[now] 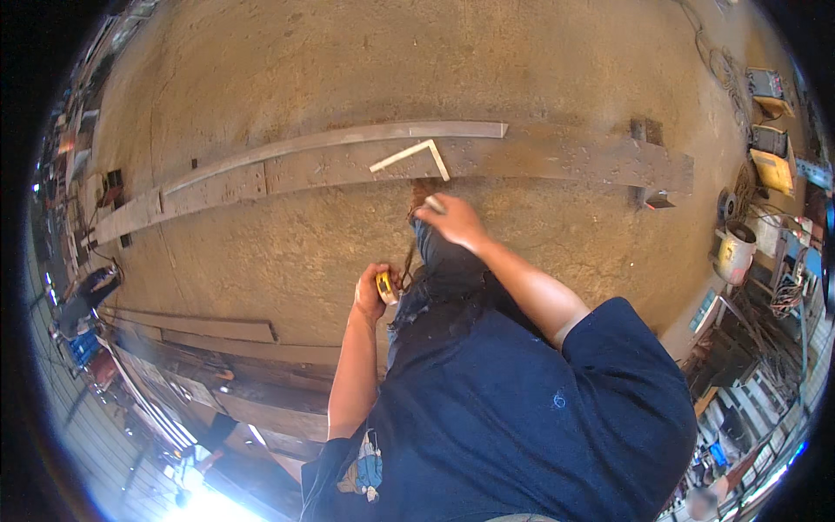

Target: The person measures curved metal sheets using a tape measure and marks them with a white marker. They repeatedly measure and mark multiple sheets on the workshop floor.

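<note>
My left hand (369,296) is closed around a yellow tape measure (385,288), held low in front of me. Ahead and to its right, my right hand (456,224) grips a small pale piece (436,204) between thumb and fingers; its exact kind does not show. Just beyond that hand, a light-coloured L-shaped square (402,157) lies on a long brown steel beam (557,163). One leg of the square points back toward me over the beam's near edge. My foot is partly visible by that edge, below the square.
A narrower bar (330,139) runs along the beam's far side. More long steel pieces (209,329) lie at the left. On the right stand a bucket (737,252), yellow-and-grey machines (771,161) and coiled cable. A person in dark clothing (87,296) appears at the far left.
</note>
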### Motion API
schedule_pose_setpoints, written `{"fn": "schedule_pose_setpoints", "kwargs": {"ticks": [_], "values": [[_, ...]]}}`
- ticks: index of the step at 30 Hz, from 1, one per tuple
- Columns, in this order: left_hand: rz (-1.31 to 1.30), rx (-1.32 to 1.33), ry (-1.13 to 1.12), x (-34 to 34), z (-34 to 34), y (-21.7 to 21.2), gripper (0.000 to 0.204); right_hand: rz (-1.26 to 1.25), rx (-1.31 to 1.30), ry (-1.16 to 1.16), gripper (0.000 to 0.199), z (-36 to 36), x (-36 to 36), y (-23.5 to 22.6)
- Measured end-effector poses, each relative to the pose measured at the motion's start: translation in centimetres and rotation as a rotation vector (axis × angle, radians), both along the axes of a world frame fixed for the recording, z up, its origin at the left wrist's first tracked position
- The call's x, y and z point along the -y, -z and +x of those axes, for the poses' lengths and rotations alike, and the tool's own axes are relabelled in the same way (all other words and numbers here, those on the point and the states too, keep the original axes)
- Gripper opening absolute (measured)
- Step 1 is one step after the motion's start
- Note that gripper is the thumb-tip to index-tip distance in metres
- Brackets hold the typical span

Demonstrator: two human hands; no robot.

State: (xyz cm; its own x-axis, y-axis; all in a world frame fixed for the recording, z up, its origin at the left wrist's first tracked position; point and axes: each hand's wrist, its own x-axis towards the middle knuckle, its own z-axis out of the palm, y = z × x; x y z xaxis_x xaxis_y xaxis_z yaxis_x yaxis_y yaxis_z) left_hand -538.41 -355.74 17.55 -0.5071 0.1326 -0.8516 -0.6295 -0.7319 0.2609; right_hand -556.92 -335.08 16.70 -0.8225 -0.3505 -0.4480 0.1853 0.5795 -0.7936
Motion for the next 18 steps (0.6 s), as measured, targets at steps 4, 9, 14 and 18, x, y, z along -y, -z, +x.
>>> {"fn": "schedule_pose_setpoints", "kwargs": {"ticks": [4, 9, 14, 18], "values": [[-0.524, 0.299, 0.573, 8.3, -9.3, 1.6, 0.036, 0.263, 0.212, 0.098, 0.054, -6.9, -2.6, 12.4], [-1.148, 0.128, 1.156, 20.9, -15.5, 7.7, 0.033, 0.581, 0.195, -0.048, 0.056, -10.6, -0.3, 19.2], [-1.414, 0.218, 1.636, 28.9, -25.9, 14.1, 0.038, 0.676, 0.257, -0.139, 0.053, -12.6, 2.8, 23.0], [-1.671, 0.062, 1.792, 34.0, -31.3, 19.3, 0.055, 0.757, 0.240, -0.074, 0.051, -12.3, 4.6, 26.5]]}}
